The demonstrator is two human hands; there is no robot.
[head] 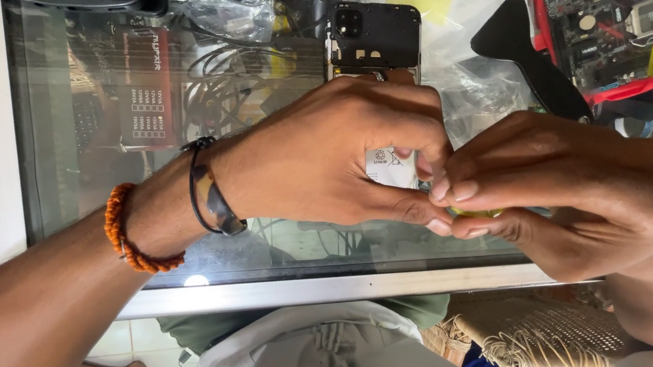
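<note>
Glass covers our tabletop [45,118], with cables and parts showing beneath it. We bring our hands together above its near edge: our left hand [323,159], fingers curled, pinches a small white flat piece [388,169], while our right hand [568,187] pinches a small yellow object [475,212] touching it. Just behind lies an opened black phone body [372,37].

Under my left fingers [400,137] shows a small white label [388,169] with grey print, partly hidden. Below the glass counter [56,142], at the left, lies a dark red box [142,88] with rows of white markings. Clear plastic bags [226,9] sit crumpled near the top edge.
</note>
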